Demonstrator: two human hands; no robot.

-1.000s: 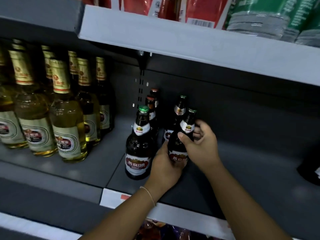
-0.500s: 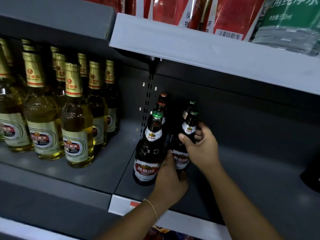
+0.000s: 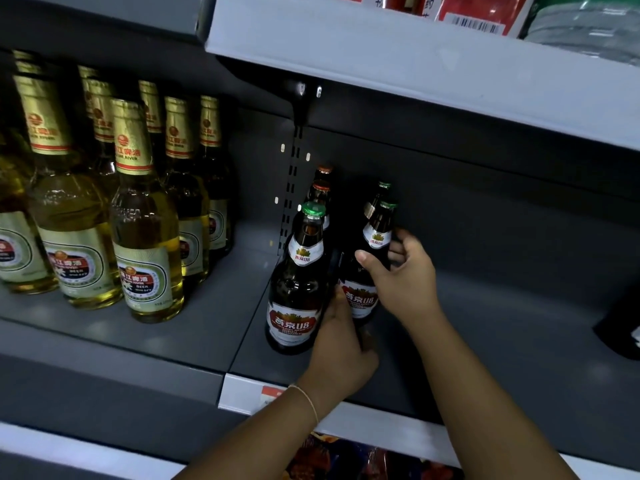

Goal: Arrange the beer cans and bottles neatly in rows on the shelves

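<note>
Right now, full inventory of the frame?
Dark brown beer bottles: five visible, green and red caps, right bay in two files.
Clear bottles of yellow beer: about ten, gold foil necks, left bay.
Shelf: grey, bare on the right.
Red packages: upper shelf.
Price tag: red-white, shelf edge.
Left hand: grips base of the front right bottle.
Right hand: grips its shoulder.

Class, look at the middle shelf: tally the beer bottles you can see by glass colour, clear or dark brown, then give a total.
Clear bottles with gold foil, some cut off at the left edge: at least 8
Dark brown bottles: 5
Total: at least 13
</note>
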